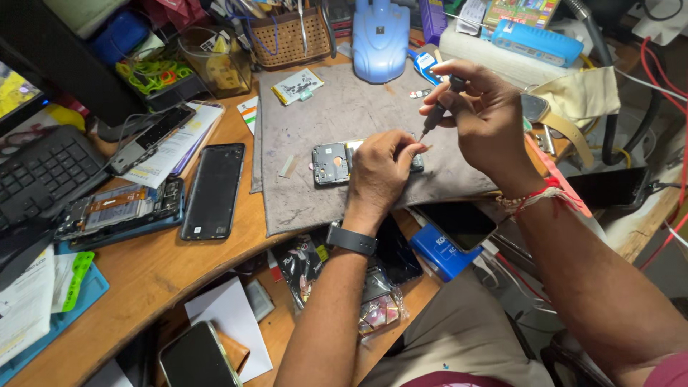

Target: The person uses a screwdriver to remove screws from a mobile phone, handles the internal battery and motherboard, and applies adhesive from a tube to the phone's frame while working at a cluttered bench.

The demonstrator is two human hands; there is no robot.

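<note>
Packages and screens on the repair desk

A lit monitor stands far left; a dark phone screen lies left of the grey mat; a blue box sits at the desk's near edge.

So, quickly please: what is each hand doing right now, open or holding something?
Left hand: closed on the opened phone lying on the grey mat.
Right hand: closed on a small screwdriver, tip down.

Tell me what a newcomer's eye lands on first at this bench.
The two hands at the centre: the left hand steadies an opened phone frame on the grey mat, while the right hand holds a small screwdriver over it. To the left, a black phone lies on the wooden desk.
</note>
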